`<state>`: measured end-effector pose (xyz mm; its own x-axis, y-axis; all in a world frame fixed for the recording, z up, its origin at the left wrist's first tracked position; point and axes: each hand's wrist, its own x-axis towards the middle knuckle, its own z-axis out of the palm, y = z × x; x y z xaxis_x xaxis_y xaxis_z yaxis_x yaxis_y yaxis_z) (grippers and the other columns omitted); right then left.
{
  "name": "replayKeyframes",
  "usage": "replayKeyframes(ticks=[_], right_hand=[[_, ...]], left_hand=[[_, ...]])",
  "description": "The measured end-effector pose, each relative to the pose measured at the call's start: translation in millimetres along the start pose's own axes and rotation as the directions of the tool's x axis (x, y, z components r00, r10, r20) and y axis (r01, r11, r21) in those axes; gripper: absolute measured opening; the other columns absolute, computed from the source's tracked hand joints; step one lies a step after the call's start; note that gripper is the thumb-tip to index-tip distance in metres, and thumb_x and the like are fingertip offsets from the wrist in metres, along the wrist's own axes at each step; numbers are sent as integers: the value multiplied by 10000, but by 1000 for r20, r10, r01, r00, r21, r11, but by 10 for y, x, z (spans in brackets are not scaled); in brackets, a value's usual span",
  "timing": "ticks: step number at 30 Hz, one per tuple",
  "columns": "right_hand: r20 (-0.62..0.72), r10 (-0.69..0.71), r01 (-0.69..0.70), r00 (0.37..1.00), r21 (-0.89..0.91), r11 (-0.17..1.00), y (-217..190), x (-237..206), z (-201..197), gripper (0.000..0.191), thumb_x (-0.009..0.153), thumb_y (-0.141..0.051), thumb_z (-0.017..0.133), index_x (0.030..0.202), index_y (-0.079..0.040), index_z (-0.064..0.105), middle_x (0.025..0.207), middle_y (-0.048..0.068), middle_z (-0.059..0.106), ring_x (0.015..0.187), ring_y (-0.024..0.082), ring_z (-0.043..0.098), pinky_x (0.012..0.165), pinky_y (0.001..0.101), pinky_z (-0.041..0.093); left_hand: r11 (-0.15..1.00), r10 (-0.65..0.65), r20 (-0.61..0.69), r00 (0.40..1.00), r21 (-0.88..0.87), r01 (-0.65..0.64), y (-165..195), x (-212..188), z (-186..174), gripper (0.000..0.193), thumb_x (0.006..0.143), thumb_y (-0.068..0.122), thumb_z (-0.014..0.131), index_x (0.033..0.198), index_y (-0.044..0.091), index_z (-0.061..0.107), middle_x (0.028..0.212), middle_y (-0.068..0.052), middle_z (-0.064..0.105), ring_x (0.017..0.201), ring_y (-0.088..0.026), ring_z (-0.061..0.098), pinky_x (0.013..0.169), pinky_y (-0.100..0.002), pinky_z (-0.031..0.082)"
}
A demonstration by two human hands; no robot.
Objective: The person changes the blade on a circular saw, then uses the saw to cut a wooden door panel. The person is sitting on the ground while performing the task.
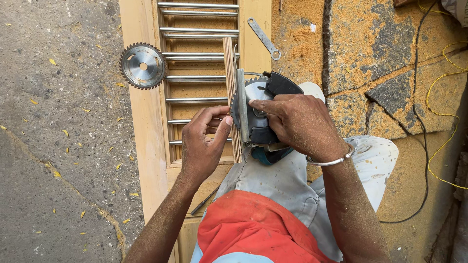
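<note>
From my seat the head view is bright, lit by even daylight with no hard sun patches. Shadows are soft and short: a faint one under my left hand (204, 146) and a darker pocket beneath the circular saw (265, 117) I grip with my right hand (300, 124). The loose saw blade (143, 65) and the metal bars (197, 31) throw mild glare. Focus is sharp across the middle; I see slight wide-angle stretching at the edges, and my forearms soften a little at the bottom of the frame
</note>
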<state>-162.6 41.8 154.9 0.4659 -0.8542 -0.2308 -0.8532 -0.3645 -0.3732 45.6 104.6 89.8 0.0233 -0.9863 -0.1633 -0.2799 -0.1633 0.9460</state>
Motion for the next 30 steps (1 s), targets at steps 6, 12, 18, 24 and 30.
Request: replayKeyframes(ticks=[6,12,18,24,30], right_hand=[[-200,-58,68,978,40,997,6,3,46,400,832,-320,780,1152,-88,716,952,128,727,797,361,702,670,460,545],[-108,32,-27,994,46,999,-20,-16,89,277,870,-303,773,1109,-164,778,839,98,711,763,334,704,659,454,546],[-137,17,-11,990,41,999,11,-11,91,319,860,-325,775,1134,-161,780,843,106,703,760,322,704,660,449,547],[-202,-36,32,979,-21,999,41,-26,164,393,866,-383,790,1126,-94,738,862,106,693,770,332,696,651,456,544],[-132,-62,51,989,-88,995,16,-22,173,373,896,-325,747,1190,-98,718,792,106,666,737,326,687,621,467,532]], left_hand=[[1000,11,-7,1000,-5,-11,-30,9,9,304,1012,239,648,1213,12,671,1048,-120,726,941,-168,756,813,-319,619],[1000,-11,14,1000,-19,11,-38,3,17,293,1017,242,632,1214,27,667,1053,-110,721,954,-159,754,801,-310,638],[999,-39,14,999,-9,39,-25,22,11,286,1011,231,633,1205,25,673,1054,-112,719,949,-161,750,794,-316,632],[1000,-19,9,1000,-24,19,-32,25,18,288,1010,225,638,1208,18,671,1071,-110,716,957,-157,750,804,-314,629],[999,-7,5,1000,-34,7,-37,33,25,287,1014,221,641,1211,15,670,1065,-108,722,956,-157,749,820,-312,628]])
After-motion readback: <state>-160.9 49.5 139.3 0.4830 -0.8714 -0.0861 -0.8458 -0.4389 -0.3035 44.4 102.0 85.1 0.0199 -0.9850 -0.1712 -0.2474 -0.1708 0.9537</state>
